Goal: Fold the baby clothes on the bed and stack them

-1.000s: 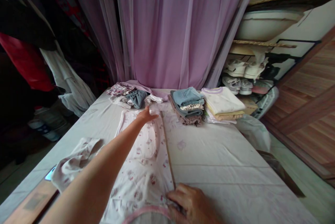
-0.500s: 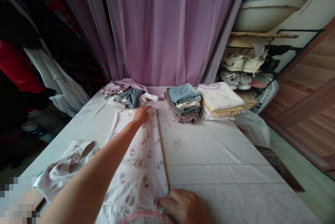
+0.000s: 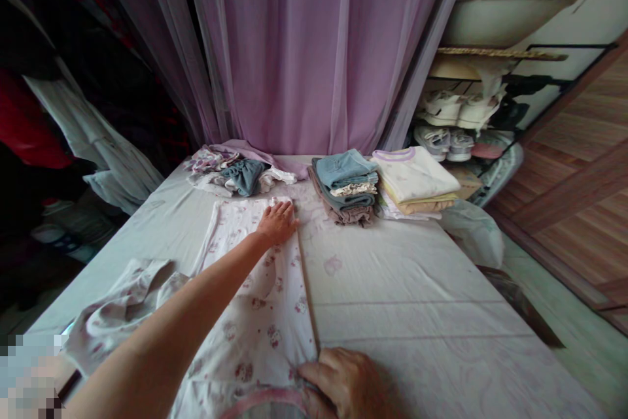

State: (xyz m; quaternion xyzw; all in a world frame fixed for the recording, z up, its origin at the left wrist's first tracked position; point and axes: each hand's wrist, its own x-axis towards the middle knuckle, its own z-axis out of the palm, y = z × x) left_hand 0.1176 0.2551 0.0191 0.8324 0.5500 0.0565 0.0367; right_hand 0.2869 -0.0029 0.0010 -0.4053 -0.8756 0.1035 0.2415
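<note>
Left hand [image 3: 277, 223] lies open and palm-down on the far end of a white floral garment [image 3: 267, 334], fingers spread, with no grip applied. Right hand [image 3: 346, 383] rests at the near end of the garment, fingers curved over its long straight edge, close to the pink trim [image 3: 265, 398]. Whether these fingers pinch the fabric cannot be determined from this view.

The garment lies flat and lengthwise on a pale bed sheet [image 3: 402, 282], its straight edge running between the two hands. Crumpled floral cloth [image 3: 127, 301] lies to the left of the garment, just beside the left forearm. Beyond the far end of the garment are a loose heap of mixed clothing [image 3: 235, 174], a folded stack of denim and grey clothing [image 3: 346, 187], and a folded cream top with a lilac collar [image 3: 412, 177]. Sheer lilac curtain [image 3: 294, 46] hangs behind the bed. Sneakers [image 3: 441, 141] stand on a rack to the right, beyond a white plastic bag [image 3: 471, 236].
</note>
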